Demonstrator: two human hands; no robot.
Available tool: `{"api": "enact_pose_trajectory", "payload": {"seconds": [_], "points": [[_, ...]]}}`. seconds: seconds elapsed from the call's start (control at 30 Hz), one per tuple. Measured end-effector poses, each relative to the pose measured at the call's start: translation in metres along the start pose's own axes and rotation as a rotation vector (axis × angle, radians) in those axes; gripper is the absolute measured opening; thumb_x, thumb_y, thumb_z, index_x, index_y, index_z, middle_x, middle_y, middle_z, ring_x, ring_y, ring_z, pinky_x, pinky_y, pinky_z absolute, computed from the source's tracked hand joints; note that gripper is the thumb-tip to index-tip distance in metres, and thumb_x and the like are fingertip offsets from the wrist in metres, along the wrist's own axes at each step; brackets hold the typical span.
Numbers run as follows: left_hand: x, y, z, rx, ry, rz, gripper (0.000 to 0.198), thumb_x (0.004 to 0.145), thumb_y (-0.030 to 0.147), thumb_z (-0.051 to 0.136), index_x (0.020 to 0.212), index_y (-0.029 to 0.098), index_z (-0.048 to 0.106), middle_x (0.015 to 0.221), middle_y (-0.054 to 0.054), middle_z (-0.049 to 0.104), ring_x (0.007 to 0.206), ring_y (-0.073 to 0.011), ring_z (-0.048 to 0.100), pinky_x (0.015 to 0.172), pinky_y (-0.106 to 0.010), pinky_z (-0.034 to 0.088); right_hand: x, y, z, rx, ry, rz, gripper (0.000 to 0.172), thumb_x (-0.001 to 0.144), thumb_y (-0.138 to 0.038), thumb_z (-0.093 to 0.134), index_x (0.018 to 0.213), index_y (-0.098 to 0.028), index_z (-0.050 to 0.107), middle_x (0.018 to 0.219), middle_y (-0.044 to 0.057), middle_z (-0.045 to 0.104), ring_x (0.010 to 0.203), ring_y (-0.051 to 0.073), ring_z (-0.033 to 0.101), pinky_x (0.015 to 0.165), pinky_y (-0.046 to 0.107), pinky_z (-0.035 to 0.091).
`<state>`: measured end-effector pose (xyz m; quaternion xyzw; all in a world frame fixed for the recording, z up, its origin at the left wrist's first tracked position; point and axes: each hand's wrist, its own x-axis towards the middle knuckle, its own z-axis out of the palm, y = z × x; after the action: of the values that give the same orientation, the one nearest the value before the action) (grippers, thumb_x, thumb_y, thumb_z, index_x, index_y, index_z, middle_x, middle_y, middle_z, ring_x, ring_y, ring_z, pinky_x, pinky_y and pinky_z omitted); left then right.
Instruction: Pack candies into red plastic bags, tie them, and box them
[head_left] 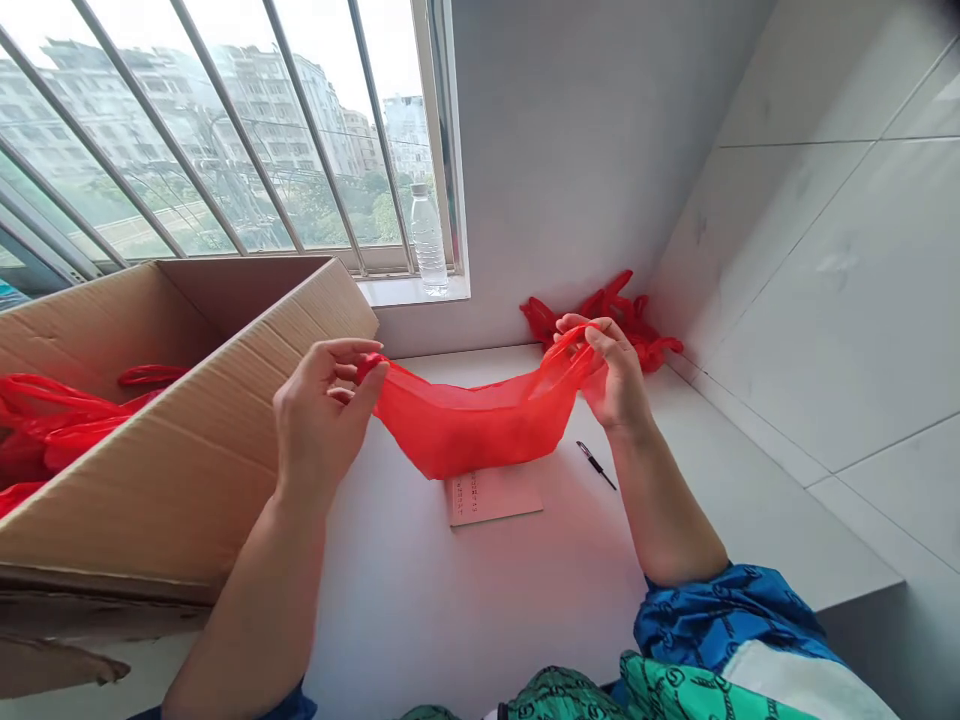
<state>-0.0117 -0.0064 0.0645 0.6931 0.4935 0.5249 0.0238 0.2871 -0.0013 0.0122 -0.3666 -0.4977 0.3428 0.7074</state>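
Note:
A red plastic bag point(480, 425) hangs stretched between my two hands above the white counter point(465, 610). My left hand point(322, 415) pinches one end of it with thumb and fingers closed. My right hand point(611, 375) grips the other end, fingers curled round the plastic. Under the bag lies a small paper note point(495, 495) with printed lines. A black pen point(596, 465) rests on the counter just right of the note, below my right wrist.
A large open cardboard box point(187, 450) stands at the left with more red bags point(52, 420) inside. A heap of red bags point(622, 315) lies in the far corner. A water bottle point(428, 240) stands on the windowsill. Tiled wall at the right.

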Motion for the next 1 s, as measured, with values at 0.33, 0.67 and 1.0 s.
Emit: {"api": "enact_pose_trajectory", "payload": {"seconds": [0.33, 0.67, 1.0], "points": [[0.015, 0.006, 0.035, -0.387, 0.123, 0.058, 0.025, 0.088, 0.032, 0.071, 0.111, 0.023, 0.067, 0.101, -0.004, 0.068, 0.089, -0.0132, 0.064, 0.061, -0.019, 0.054, 0.000, 0.004, 0.044, 0.348, -0.115, -0.071, 0.040, 0.085, -0.045, 0.073, 0.121, -0.030, 0.063, 0.125, 0.003, 0.065, 0.109, 0.020, 0.065, 0.099, 0.041, 0.054], [-0.018, 0.015, 0.066, -0.496, -0.200, 0.190, 0.031, 0.093, 0.030, 0.064, 0.123, 0.026, 0.061, 0.125, -0.008, 0.062, 0.110, -0.0205, 0.063, 0.092, -0.035, 0.053, -0.020, 0.017, 0.076, -0.010, -0.352, -0.026, 0.028, 0.094, -0.045, 0.060, 0.108, -0.026, 0.075, 0.113, 0.004, 0.061, 0.060, 0.006, 0.050, 0.053, 0.025, 0.046], [-0.031, -0.022, 0.087, -1.052, -0.768, -0.536, 0.048, 0.091, 0.030, 0.062, 0.137, 0.025, 0.051, 0.085, -0.001, 0.065, 0.085, -0.0171, 0.063, 0.088, -0.033, 0.048, -0.006, 0.025, 0.051, 0.218, -0.443, 0.263, 0.029, 0.092, -0.044, 0.065, 0.111, -0.022, 0.068, 0.074, -0.002, 0.058, 0.055, 0.008, 0.046, 0.047, 0.021, 0.033]]}}
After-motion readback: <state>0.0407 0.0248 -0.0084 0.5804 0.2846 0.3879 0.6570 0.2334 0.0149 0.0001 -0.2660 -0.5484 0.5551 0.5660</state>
